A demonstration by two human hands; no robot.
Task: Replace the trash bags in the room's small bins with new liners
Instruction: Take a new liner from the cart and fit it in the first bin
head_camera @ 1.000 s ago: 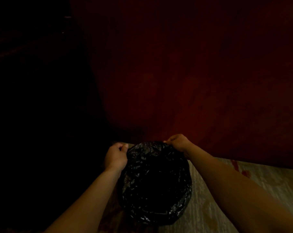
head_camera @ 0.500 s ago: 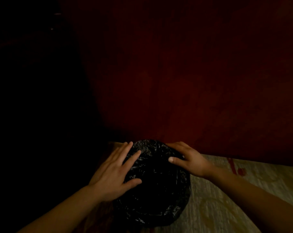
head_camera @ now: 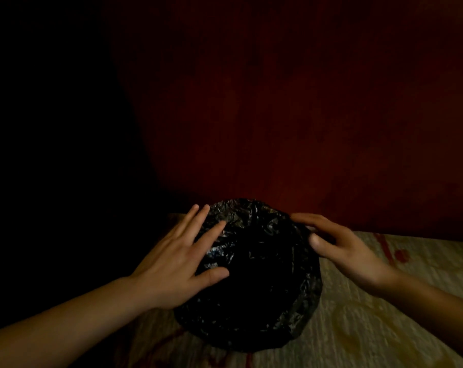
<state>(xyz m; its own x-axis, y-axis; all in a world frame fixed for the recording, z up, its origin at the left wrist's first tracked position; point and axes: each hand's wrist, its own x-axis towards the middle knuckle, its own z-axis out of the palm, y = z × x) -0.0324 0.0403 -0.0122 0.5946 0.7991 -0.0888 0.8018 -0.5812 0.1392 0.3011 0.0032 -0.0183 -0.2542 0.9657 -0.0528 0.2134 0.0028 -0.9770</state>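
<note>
A small round bin lined with a crinkled black trash bag [head_camera: 262, 288] stands on the carpet just below me, its dark mouth facing up. My left hand [head_camera: 180, 261] lies flat on the bag's left rim with fingers spread and straight. My right hand [head_camera: 341, 245] sits at the right rim, fingers extended along the plastic and thumb pointing inward. Neither hand grips the bag. The bin itself is hidden under the liner.
A dark red wall or panel [head_camera: 291, 115] rises directly behind the bin. Pale patterned carpet [head_camera: 384, 314] with red marks spreads to the right and front. The left side is in deep shadow.
A second ago both hands pinched the bag's edge at the far rim. They have since let go, opened flat and spread over the left and right sides of the liner.
</note>
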